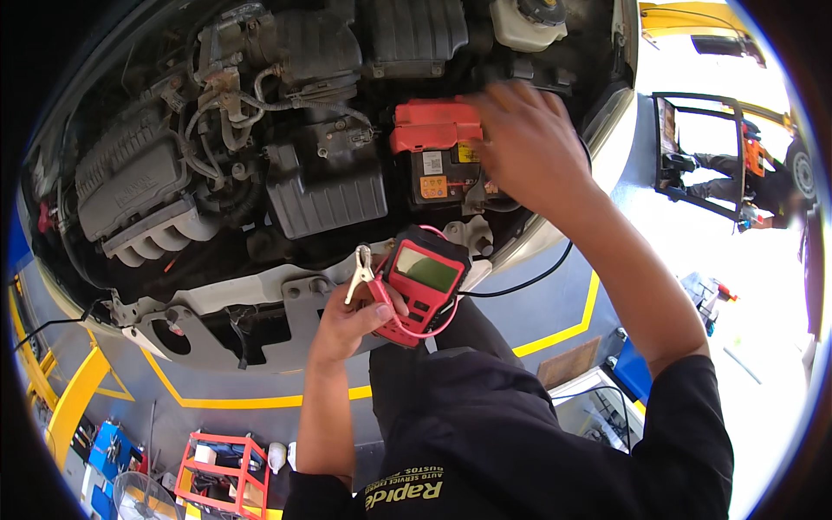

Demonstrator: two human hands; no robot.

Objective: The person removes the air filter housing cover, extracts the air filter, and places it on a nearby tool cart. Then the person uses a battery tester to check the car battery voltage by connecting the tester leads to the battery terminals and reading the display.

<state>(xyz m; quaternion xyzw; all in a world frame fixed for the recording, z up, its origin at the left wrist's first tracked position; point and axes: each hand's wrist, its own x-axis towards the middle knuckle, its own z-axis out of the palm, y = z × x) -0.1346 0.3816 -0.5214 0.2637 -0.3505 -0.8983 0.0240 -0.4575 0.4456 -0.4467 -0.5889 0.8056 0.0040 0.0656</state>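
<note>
The left hand [351, 319] is gripping a red battery tester [422, 282] and a red clamp [360, 271], fingers curled around both. Beyond them, the right hand [520, 143], fingers loosely spread, is touching the car battery [442, 165].

A red handheld battery tester [422, 286] with a pale green screen tilts face-up; a black car battery [445, 165], red-capped, sits at the engine bay's right edge.

car repair workshop: open engine bay [260, 130], yellow floor lines [260, 402], red tool cart [224, 475].
</note>
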